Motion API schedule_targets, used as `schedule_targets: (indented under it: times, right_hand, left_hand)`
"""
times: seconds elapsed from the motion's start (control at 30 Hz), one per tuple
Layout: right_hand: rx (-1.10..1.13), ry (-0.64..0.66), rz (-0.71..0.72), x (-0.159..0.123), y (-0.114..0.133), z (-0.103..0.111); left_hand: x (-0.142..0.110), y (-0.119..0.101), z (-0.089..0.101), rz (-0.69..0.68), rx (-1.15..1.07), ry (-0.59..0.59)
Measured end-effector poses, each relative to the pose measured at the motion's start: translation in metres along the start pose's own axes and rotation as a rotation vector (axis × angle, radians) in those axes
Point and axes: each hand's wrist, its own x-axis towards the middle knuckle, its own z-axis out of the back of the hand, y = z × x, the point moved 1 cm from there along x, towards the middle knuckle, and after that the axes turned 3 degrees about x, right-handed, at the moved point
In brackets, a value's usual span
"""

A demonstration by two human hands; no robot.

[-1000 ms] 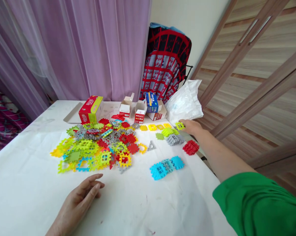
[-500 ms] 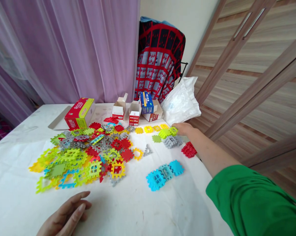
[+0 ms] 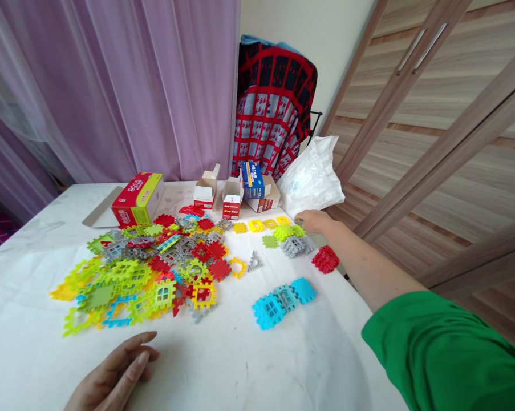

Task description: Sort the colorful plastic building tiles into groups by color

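My left hand point(image 3: 120, 365) lies open on the white tablecloth point(image 3: 35, 297) at the near edge, holding nothing, a little below a big heap of interlocking waffle-style plastic blocks point(image 3: 141, 268) in lime, red, grey and yellow. My right arm in a green sleeve point(image 3: 437, 348) reaches far right. My right hand point(image 3: 315, 222) hovers at a lime block cluster point(image 3: 285, 232), beside a grey block stack point(image 3: 294, 246). What its fingers hold is hidden. Nearby lie a yellow block row point(image 3: 261, 225), a red stack point(image 3: 325, 259) and joined blue blocks point(image 3: 280, 302).
Behind the blocks stand a red and yellow box point(image 3: 137, 200), several opened cartons point(image 3: 231, 197) and a blue box point(image 3: 252, 180). A white plastic bag point(image 3: 311, 182) sits at the far right corner. Purple curtains, a hanging red garment and wooden doors border the table.
The view has drifted slightly, shifting the table left and down. My right hand has eased left along the yellow row, and the lime block once at its fingertips now sits with the lime cluster.
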Motion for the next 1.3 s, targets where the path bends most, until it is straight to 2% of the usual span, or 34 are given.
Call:
schedule_targets:
  times: [0.07,0.13,0.2,0.27,0.37,0.5,0.77,0.93,1.13,1.3]
  right_hand:
    - [-0.008,-0.085,0.102,-0.006,0.017,0.006]
    - [-0.024,-0.146,0.271,-0.011,0.041,0.009]
    - [-0.044,-0.145,0.415,-0.014,0.064,0.007]
    - [-0.056,-0.110,0.472,-0.014,0.082,0.002]
    - [-0.040,-0.056,0.438,-0.009,0.095,-0.007]
    - [0.012,-0.040,0.362,-0.002,0.097,-0.015]
    - [0.028,-0.070,0.454,0.007,0.110,-0.016]
    - [0.040,-0.070,0.418,0.012,0.106,-0.021]
    - [0.047,-0.085,0.379,-0.005,0.108,-0.017]
    - [0.123,-0.153,0.457,-0.035,0.143,-0.010]
  left_hand:
    - [0.000,-0.011,0.000,0.003,-0.012,-0.006]
    - [-0.001,-0.023,-0.001,0.004,-0.015,-0.007]
    - [-0.002,-0.033,-0.001,0.006,-0.014,0.001]
    - [-0.004,-0.041,-0.001,0.002,-0.017,0.015]
    - [-0.007,-0.048,-0.002,-0.020,-0.030,0.022]
    - [-0.009,-0.049,-0.002,-0.039,-0.037,0.019]
    - [-0.006,-0.045,-0.005,-0.045,-0.051,0.028]
    - [-0.007,-0.045,-0.005,0.003,-0.048,0.045]
    - [-0.009,-0.048,-0.005,-0.007,-0.035,0.056]
    - [-0.009,-0.049,-0.006,-0.006,-0.068,0.061]
